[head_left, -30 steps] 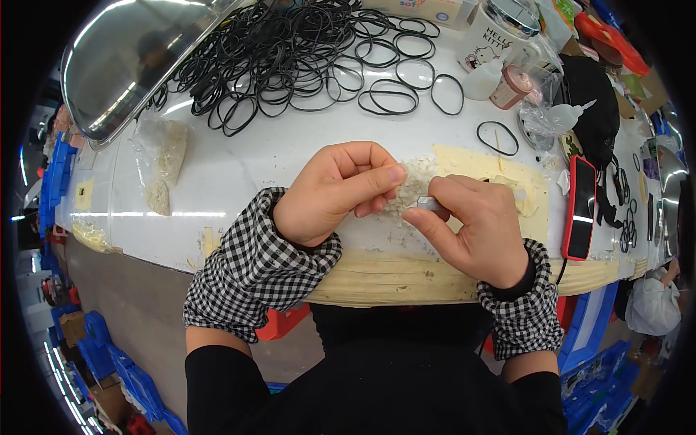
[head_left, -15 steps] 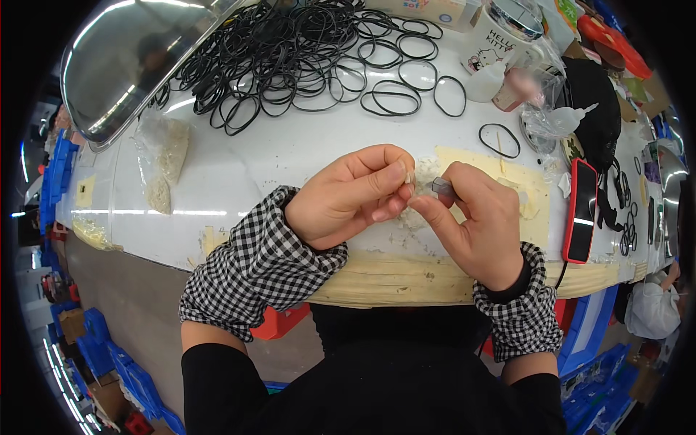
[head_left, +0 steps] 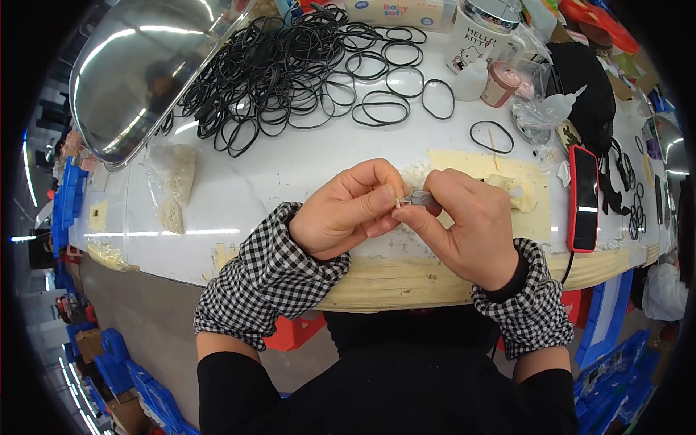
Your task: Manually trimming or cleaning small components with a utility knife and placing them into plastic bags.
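Farthest left, beyond the left hand, a shiny basin [head_left: 145, 90] stood tilted; its contents could not be made out. Nearer that hand, on its left, a clear plastic bag [head_left: 155, 164] lay with pale crumbs in its folds. Black bands [head_left: 268, 83] sprawled loose beyond the hand. The left hand [head_left: 344, 212] was nearly closed, thumb and forefinger pinching 1 small pale piece [head_left: 398, 203] between the 2 hands. The right hand [head_left: 470, 226] was curled tight around a grey blade [head_left: 418, 198], its tip at or just beside the piece. Beyond the right hand stood a translucent bottle [head_left: 471, 81], a lidded white mug [head_left: 481, 40], its inside hidden, and a pink tub [head_left: 501, 85], contents unclear. To its right lay a red-cased phone [head_left: 583, 196].
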A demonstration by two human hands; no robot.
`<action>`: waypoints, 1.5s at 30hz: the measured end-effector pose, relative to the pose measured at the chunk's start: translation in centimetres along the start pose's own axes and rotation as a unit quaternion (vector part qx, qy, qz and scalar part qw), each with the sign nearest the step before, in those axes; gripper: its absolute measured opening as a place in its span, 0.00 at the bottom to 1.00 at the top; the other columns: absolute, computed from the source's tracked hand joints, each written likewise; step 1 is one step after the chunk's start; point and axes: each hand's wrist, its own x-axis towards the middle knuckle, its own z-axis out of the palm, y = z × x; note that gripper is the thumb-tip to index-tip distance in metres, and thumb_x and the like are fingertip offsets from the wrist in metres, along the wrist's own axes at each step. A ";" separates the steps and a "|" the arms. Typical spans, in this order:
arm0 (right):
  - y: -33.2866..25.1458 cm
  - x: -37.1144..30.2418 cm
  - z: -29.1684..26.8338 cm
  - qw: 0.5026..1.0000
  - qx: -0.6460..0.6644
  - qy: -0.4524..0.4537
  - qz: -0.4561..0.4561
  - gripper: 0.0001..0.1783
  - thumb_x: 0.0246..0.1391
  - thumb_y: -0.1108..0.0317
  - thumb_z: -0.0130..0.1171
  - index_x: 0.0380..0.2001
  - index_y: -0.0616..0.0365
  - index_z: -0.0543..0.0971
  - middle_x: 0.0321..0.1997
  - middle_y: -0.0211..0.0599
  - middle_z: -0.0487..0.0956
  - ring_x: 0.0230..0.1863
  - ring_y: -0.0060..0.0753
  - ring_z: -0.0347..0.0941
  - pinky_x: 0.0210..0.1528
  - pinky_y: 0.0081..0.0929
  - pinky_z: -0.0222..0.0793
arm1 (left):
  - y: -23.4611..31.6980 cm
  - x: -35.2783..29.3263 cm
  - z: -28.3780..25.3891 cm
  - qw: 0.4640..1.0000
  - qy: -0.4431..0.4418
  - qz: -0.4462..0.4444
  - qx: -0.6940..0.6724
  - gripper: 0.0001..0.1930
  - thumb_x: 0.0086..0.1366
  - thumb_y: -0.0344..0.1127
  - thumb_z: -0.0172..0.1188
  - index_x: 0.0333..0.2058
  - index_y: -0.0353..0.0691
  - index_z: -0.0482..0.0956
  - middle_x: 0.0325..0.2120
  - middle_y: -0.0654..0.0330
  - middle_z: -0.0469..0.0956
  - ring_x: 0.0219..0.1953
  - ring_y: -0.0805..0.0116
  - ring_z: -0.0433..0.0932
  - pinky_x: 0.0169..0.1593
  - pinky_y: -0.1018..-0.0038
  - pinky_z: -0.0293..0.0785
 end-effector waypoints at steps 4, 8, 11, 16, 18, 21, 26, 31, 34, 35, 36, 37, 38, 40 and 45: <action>0.3 0.0 0.1 0.999 -0.028 0.028 -0.025 0.20 0.49 0.51 0.64 0.21 0.54 0.72 0.14 0.27 0.68 0.13 0.26 0.64 0.14 0.23 0.56 | 0.0 0.1 0.0 1.000 -0.005 -0.003 0.005 0.07 0.70 0.36 0.50 0.35 0.38 0.69 0.26 0.65 0.70 0.24 0.81 0.63 0.30 0.84 0.62; 0.4 -0.1 0.2 0.999 -0.030 0.030 -0.027 0.20 0.49 0.50 0.63 0.21 0.54 0.72 0.14 0.27 0.68 0.13 0.26 0.64 0.14 0.23 0.56 | -0.2 0.1 -0.2 1.000 -0.005 -0.001 0.001 0.08 0.70 0.36 0.49 0.35 0.38 0.69 0.26 0.65 0.70 0.25 0.81 0.63 0.30 0.84 0.62; 0.4 -0.1 0.3 0.999 -0.028 0.030 -0.024 0.20 0.49 0.49 0.63 0.21 0.54 0.72 0.15 0.27 0.68 0.13 0.26 0.64 0.14 0.23 0.56 | -0.2 0.1 -0.3 1.000 -0.013 -0.001 0.003 0.08 0.70 0.36 0.49 0.35 0.38 0.69 0.26 0.66 0.70 0.25 0.81 0.63 0.30 0.84 0.62; 0.3 -0.1 0.1 0.999 -0.022 0.023 -0.018 0.20 0.50 0.51 0.62 0.20 0.55 0.73 0.14 0.27 0.68 0.13 0.27 0.65 0.14 0.24 0.56 | -0.1 0.2 -0.1 1.000 -0.006 -0.009 0.009 0.08 0.70 0.37 0.50 0.35 0.38 0.69 0.27 0.66 0.70 0.26 0.81 0.63 0.30 0.84 0.62; 0.3 -0.1 0.1 1.000 -0.015 0.017 -0.015 0.19 0.51 0.52 0.62 0.19 0.55 0.73 0.13 0.28 0.67 0.13 0.28 0.65 0.14 0.25 0.56 | 0.0 0.2 0.0 1.000 0.001 -0.011 0.011 0.08 0.69 0.37 0.50 0.35 0.38 0.69 0.27 0.66 0.70 0.26 0.80 0.63 0.31 0.84 0.62; 0.1 -0.1 -0.2 1.000 0.017 -0.014 0.005 0.17 0.50 0.61 0.64 0.19 0.59 0.71 0.15 0.32 0.68 0.15 0.28 0.64 0.17 0.24 0.57 | 0.1 0.2 0.1 1.000 0.010 -0.005 0.008 0.08 0.69 0.37 0.50 0.34 0.38 0.69 0.28 0.65 0.70 0.28 0.80 0.65 0.32 0.84 0.63; 0.2 0.3 -0.6 0.997 0.028 -0.028 0.059 0.15 0.50 0.59 0.63 0.21 0.58 0.72 0.16 0.33 0.69 0.16 0.33 0.67 0.18 0.27 0.60 | 1.1 0.3 -0.5 0.985 0.165 0.030 0.030 0.07 0.69 0.35 0.51 0.34 0.38 0.72 0.35 0.61 0.76 0.34 0.79 0.72 0.38 0.84 0.70; 1.0 -0.2 0.4 0.996 0.016 -0.049 0.073 0.07 0.47 0.69 0.62 0.27 0.58 0.74 0.24 0.36 0.73 0.23 0.39 0.71 0.24 0.32 0.65 | 1.3 0.4 -1.4 0.959 0.279 0.041 0.032 0.06 0.65 0.32 0.55 0.36 0.35 0.73 0.35 0.60 0.77 0.35 0.78 0.74 0.42 0.85 0.73; 1.1 -0.6 0.8 0.994 -0.007 -0.088 0.067 0.06 0.46 0.73 0.61 0.30 0.58 0.75 0.28 0.36 0.74 0.26 0.40 0.73 0.27 0.32 0.68 | 1.2 0.4 -1.9 0.953 0.298 0.046 0.017 0.08 0.65 0.31 0.55 0.39 0.33 0.73 0.35 0.59 0.75 0.36 0.75 0.73 0.43 0.82 0.72; 1.0 -0.5 1.0 0.994 -0.015 -0.092 0.065 0.06 0.47 0.74 0.61 0.30 0.59 0.75 0.28 0.37 0.74 0.26 0.39 0.74 0.28 0.30 0.69 | 1.2 0.3 -2.0 0.955 0.291 0.048 0.010 0.09 0.65 0.31 0.54 0.40 0.32 0.73 0.35 0.59 0.75 0.37 0.75 0.73 0.43 0.81 0.71; 1.0 -0.5 1.1 0.993 -0.024 -0.097 0.063 0.06 0.47 0.75 0.61 0.31 0.60 0.76 0.28 0.37 0.75 0.27 0.38 0.75 0.28 0.28 0.70 | 1.2 0.3 -2.1 0.958 0.284 0.050 0.002 0.10 0.65 0.31 0.54 0.41 0.31 0.73 0.35 0.59 0.74 0.37 0.74 0.72 0.43 0.81 0.71; 1.1 -0.5 1.3 0.993 -0.026 -0.094 0.063 0.06 0.47 0.76 0.61 0.31 0.60 0.76 0.29 0.37 0.75 0.27 0.38 0.75 0.28 0.28 0.70 | 1.1 0.3 -2.1 0.960 0.277 0.051 -0.005 0.11 0.65 0.31 0.53 0.42 0.30 0.73 0.35 0.58 0.74 0.38 0.73 0.72 0.44 0.80 0.70; 1.2 -0.6 1.5 0.993 -0.028 -0.091 0.063 0.07 0.46 0.76 0.61 0.31 0.59 0.76 0.29 0.37 0.75 0.27 0.38 0.75 0.28 0.28 0.70 | 1.1 0.3 -2.1 0.958 0.281 0.051 -0.012 0.11 0.65 0.32 0.53 0.42 0.30 0.73 0.35 0.58 0.74 0.38 0.72 0.71 0.44 0.80 0.70; 1.4 -0.5 1.8 0.993 -0.036 -0.099 0.059 0.08 0.46 0.76 0.60 0.32 0.59 0.76 0.29 0.37 0.75 0.27 0.38 0.75 0.29 0.28 0.70 | 1.1 0.2 -2.0 0.955 0.291 0.050 -0.025 0.11 0.65 0.32 0.52 0.42 0.30 0.72 0.36 0.58 0.73 0.38 0.72 0.71 0.45 0.79 0.70; 1.5 -0.4 2.4 0.991 -0.051 -0.111 0.048 0.10 0.43 0.78 0.60 0.33 0.59 0.76 0.30 0.37 0.75 0.27 0.38 0.75 0.29 0.28 0.70 | 1.1 0.5 -1.1 0.952 0.303 0.033 0.020 0.12 0.66 0.34 0.53 0.42 0.30 0.73 0.35 0.59 0.74 0.38 0.73 0.71 0.44 0.79 0.70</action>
